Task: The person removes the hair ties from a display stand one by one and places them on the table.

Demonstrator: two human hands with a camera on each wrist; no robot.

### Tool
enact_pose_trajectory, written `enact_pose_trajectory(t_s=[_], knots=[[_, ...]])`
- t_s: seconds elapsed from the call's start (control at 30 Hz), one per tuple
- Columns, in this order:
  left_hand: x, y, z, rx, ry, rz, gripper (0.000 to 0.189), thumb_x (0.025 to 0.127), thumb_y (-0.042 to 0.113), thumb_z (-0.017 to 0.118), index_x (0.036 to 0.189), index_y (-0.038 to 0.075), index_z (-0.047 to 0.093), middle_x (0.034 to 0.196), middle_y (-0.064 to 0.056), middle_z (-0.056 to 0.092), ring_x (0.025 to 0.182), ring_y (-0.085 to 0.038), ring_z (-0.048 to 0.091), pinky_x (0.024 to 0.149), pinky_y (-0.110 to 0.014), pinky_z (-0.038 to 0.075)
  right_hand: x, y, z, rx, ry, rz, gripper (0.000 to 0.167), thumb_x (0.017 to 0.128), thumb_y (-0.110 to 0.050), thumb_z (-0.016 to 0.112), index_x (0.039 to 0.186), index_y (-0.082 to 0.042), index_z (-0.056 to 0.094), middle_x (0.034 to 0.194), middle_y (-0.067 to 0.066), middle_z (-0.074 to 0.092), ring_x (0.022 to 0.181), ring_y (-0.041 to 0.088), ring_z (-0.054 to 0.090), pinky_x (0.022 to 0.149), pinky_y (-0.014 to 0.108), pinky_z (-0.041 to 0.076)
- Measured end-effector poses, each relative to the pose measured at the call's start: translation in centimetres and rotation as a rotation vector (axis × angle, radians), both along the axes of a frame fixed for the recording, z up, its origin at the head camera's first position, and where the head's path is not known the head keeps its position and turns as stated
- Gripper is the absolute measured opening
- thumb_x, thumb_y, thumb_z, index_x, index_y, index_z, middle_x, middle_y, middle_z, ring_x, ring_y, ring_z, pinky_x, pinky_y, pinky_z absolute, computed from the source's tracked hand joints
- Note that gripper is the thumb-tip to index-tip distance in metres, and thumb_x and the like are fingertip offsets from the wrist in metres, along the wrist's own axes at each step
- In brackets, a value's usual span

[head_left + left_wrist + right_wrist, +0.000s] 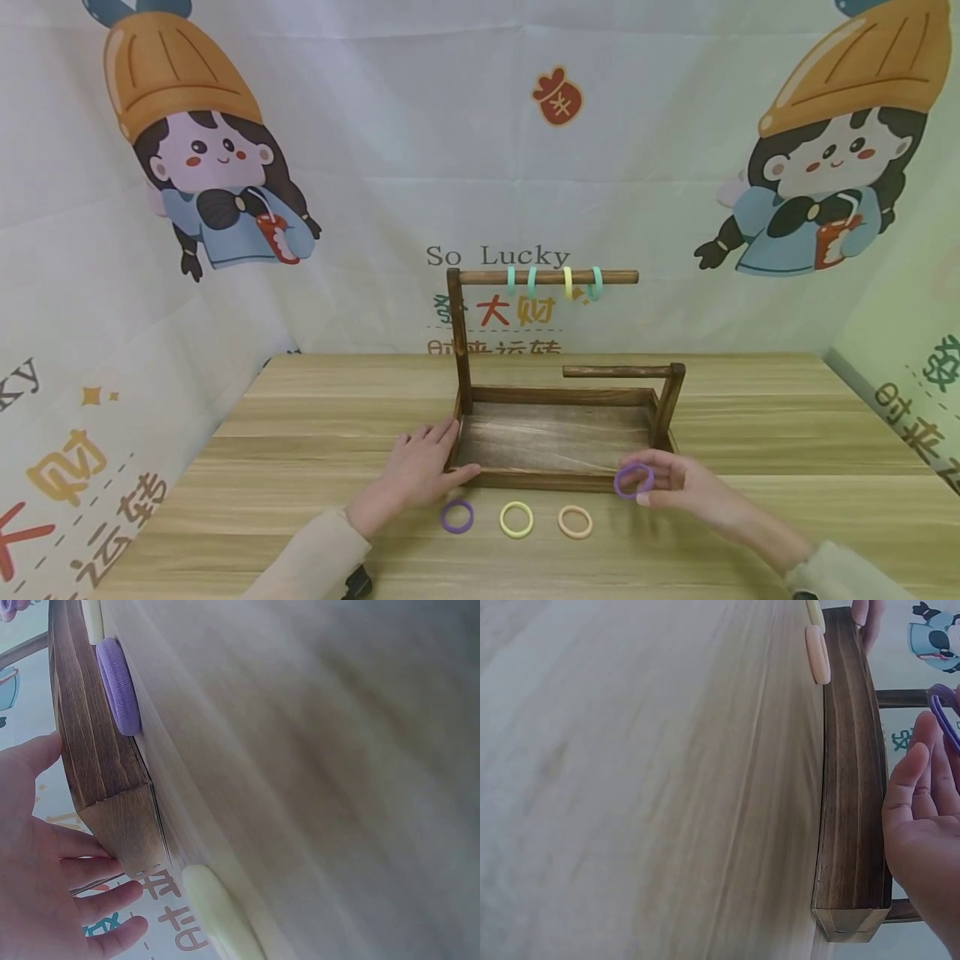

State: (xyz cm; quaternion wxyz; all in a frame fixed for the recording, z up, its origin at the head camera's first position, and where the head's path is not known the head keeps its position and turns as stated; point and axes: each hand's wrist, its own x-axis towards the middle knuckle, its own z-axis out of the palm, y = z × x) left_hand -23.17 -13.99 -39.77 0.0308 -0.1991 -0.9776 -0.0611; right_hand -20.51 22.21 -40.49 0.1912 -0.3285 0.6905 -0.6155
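While our spread left grip (422, 467) touched the front-left corner of a dark-brown rectangular wooden tray (547, 479), our right grip (678, 486) pinched a round purple ring (618, 483).

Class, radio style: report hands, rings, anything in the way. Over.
Left hand at tray's left end. Right hand holding purple ring. Three rings in front, four on upper bar. No obstruction visible.

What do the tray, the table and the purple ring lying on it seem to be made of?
Tray: wood, probably stained dark brown, given its streaky grain.
Table: pale wood-grain finish; solid wood or printed laminate, I can't tell.
Purple ring: likely matt knitted or woven fabric, judging by fine ribbing.
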Motion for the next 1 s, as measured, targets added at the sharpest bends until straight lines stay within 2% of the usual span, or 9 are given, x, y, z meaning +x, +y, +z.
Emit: enact_pose_trajectory(t_s=[0.13,0.37,0.53,0.73,1.0], knots=[[-0.1,-0.1,-0.1,-0.004,-0.002,0.002,0.08,0.082,0.061,0.04,0.133,-0.001,0.035,0.136,-0.014,0.034,0.118,-0.035,0.035,0.09,-0.051,0.031,0.2,0.1,0.0,0.016,0.019,0.047,0.041,0.087,0.001,0.047,0.123,0.015,0.032,0.114,0.023,0.049,0.102,0.02,0.051,0.085,0.029,0.043],[0.0,0.0,0.0,0.001,-0.003,0.001,0.08,0.082,0.061,0.041,0.133,-0.001,0.036,0.136,-0.014,0.034,0.117,-0.035,0.035,0.09,-0.051,0.03,0.1,0.2,-0.6,0.069,0.079,0.085,0.039,0.086,0.0,0.051,0.119,0.015,0.037,0.11,0.019,0.054,0.1,0.02,0.052,0.083,0.028,0.043],[0.0,0.0,0.0,0.01,-0.01,0.002,0.08,0.082,0.061,0.042,0.133,-0.001,0.036,0.136,-0.014,0.034,0.118,-0.035,0.035,0.091,-0.052,0.029,0.2,0.1,-1.0,0.082,0.1,0.117,0.037,0.085,0.001,0.051,0.117,0.015,0.039,0.107,0.017,0.056,0.094,0.019,0.055,0.076,0.029,0.047],[0.1,0.0,0.1,0.022,-0.013,-0.001,0.08,0.082,0.061,0.042,0.133,-0.001,0.036,0.136,-0.015,0.034,0.118,-0.036,0.034,0.092,-0.052,0.029,0.2,0.0,-1.3,0.106,0.097,0.117,0.035,0.084,0.0,0.053,0.116,0.013,0.042,0.103,0.017,0.057,0.08,0.016,0.057,0.067,0.03,0.049],[0.0,-0.1,-0.1,0.012,0.006,-0.007,0.081,0.082,0.061,0.041,0.132,-0.001,0.036,0.136,-0.014,0.034,0.117,-0.035,0.035,0.09,-0.051,0.03,0.3,-0.1,-1.5,0.139,0.082,0.106,0.035,0.083,-0.001,0.055,0.113,0.013,0.044,0.1,0.022,0.055,0.074,0.012,0.056,0.06,0.032,0.051]])
